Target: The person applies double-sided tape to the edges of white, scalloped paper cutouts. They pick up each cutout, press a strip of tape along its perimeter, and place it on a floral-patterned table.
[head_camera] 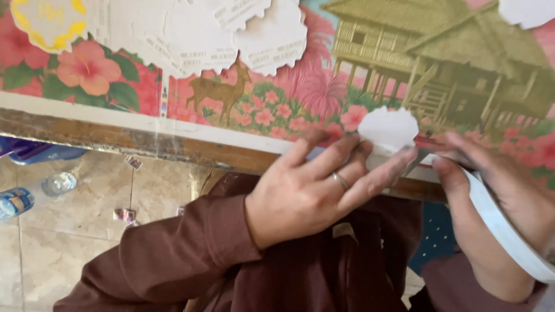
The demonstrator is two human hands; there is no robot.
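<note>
Table (133, 136): a wooden-edged top spread with a printed cloth (277, 110) of pink flowers, a deer and stilt houses. It filled the far half of the view, its near edge crossing from left to right, and served as the flat working surface against which the hands steadied themselves.

Sleeves and lap: dark brown clothing (173, 260) below the table edge, near side. The forearms rose from it toward the edge, so the work sat close to the body.

Tiled floor (69, 231): lower left, under the table. On it lay clear plastic bottles (58, 184), on their sides, and a few scraps of paper.

White scalloped cut-outs (254, 34): several lay flat on the cloth at far centre, apparently finished pieces set out of the way. One with a yellow border (49, 23) lay at far left.

Left hand (324, 188): at the table edge, centre, palm down, a ring on one finger. Fingers were extended and only slightly curled, their tips pressing the small white scalloped paper (388, 128), seemingly to keep it still. Grip loose, more a pinning than a clasp.

Right hand (497, 196): right of the paper, fingers curved inward near its edge. A white strip (503, 231) ran along this hand toward the lower right. Whether its grip closed on the strip or a tool, I cannot tell.
</note>
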